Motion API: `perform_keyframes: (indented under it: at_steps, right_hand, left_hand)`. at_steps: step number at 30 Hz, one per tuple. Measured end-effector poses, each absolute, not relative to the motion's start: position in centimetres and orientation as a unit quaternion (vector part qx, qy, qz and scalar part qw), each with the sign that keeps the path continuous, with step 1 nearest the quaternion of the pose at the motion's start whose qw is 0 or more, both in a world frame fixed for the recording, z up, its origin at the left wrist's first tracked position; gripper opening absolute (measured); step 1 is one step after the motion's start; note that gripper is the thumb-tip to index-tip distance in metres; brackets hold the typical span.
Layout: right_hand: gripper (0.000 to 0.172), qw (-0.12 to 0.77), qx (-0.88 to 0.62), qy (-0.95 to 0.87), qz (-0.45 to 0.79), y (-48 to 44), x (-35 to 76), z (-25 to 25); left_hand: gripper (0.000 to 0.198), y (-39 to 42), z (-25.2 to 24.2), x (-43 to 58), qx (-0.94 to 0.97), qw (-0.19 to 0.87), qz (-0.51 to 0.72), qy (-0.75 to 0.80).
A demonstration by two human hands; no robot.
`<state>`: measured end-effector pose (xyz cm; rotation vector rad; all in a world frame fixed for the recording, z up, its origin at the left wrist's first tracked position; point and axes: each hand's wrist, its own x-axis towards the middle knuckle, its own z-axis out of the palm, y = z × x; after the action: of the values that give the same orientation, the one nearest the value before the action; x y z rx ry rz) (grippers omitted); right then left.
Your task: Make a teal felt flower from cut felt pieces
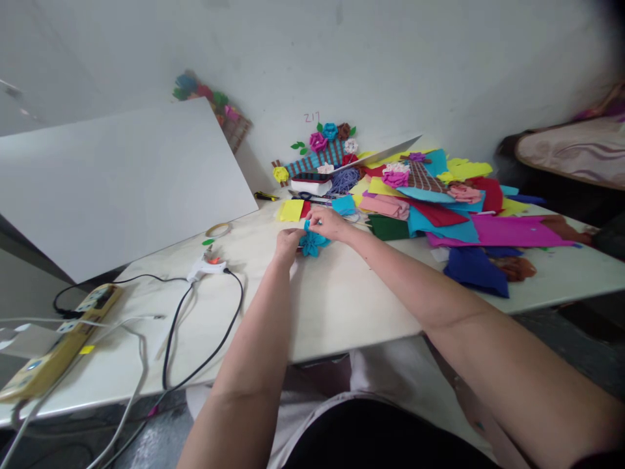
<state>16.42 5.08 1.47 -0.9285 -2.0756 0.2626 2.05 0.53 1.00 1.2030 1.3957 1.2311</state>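
Blue paper petals [311, 245], shaped like a flower, are at the middle of the white table just under my hands. My left hand [289, 242] is closed at their left side, its fingertips pinching the blue paper. Above them my right hand [326, 223] pinches a small upright bit of the same blue paper between thumb and fingers. The fingertips of both hands nearly meet. Just behind lie a stack of yellow paper squares [291, 210] and a blue paper square [344, 206].
A white glue gun [208, 266] with a black cord lies left, near a tape roll [217, 230] and a yellow power strip [63, 339]. Coloured crepe paper [508, 230] is heaped at right. A large white board [127, 189] leans at left; finished paper flowers [318, 141] stand against the wall.
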Motion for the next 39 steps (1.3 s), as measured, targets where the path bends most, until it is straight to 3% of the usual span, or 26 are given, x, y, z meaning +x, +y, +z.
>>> perform_keyframes:
  at_steps: [7,18,29,36,39]
  right_hand:
    - [0.008,0.41,-0.335,-0.844,0.091,5.1,16.6,1.3]
    - [0.01,0.386,-0.285,-0.877,0.018,5.0,16.3,1.4]
    - [0.017,0.399,-0.413,-0.813,0.093,4.7,16.3,1.6]
    - [0.037,0.405,-0.408,-0.811,0.106,4.0,15.9,2.2]
    - [0.036,0.391,-0.416,-0.814,0.105,3.9,15.8,2.2]
  left_hand:
    - [0.015,0.5,0.7,2.0,0.489,0.482,0.495,0.533]
    - [0.011,1.0,0.6,1.9,0.506,0.411,0.501,0.569]
    - [0.012,1.2,0.4,1.8,0.511,0.413,0.491,0.572]
    - [0.012,1.3,0.3,1.8,0.513,0.39,0.494,0.584]
    - [0.015,1.5,0.2,1.7,0.526,0.368,0.499,0.582]
